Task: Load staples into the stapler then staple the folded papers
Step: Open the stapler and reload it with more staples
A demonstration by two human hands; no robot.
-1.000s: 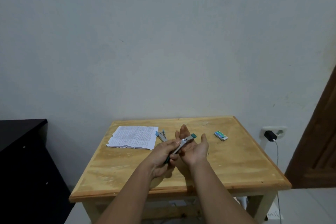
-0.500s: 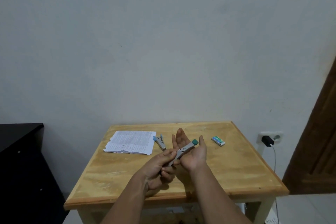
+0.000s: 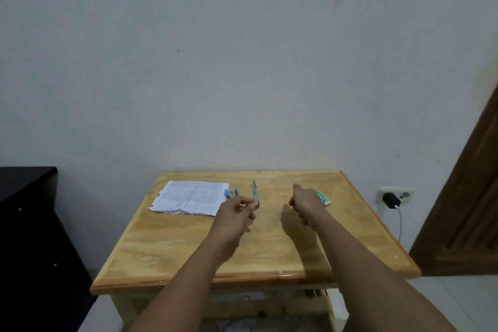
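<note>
The hands are parting now: half a second ago they were working together over the middle of the desk (image 3: 188, 256), and the right hand (image 3: 305, 201) is now reaching away toward the small staple box (image 3: 323, 198) at the far right, while the left hand (image 3: 235, 210) is drifting left with the stapler (image 3: 255, 194).

The right hand is covering most of that box; only a green and white end is peeking out past the knuckles. Its fingers are curling downward, and whether they are pinching the box or just touching it, I cannot tell.

The left hand's fingers are pinching the stapler at its lower end, holding it above the desk just right of the papers. It is showing as a thin grey metal strip standing nearly upright, tip pointing away. Its coloured end, seen a moment ago, is not showing, and the part inside the grip is hidden.

Just behind the left hand's fingertips a second small tool (image 3: 231, 193) with a blue tip is lying on the desk against the papers' right edge; it is too small to make out clearly.

The folded papers (image 3: 191, 198) are lying as one printed stack at the far left of the desk, the print too fine to read.

The count: two hands, one held stapler, one blue-tipped tool, one stack, one box.
</note>
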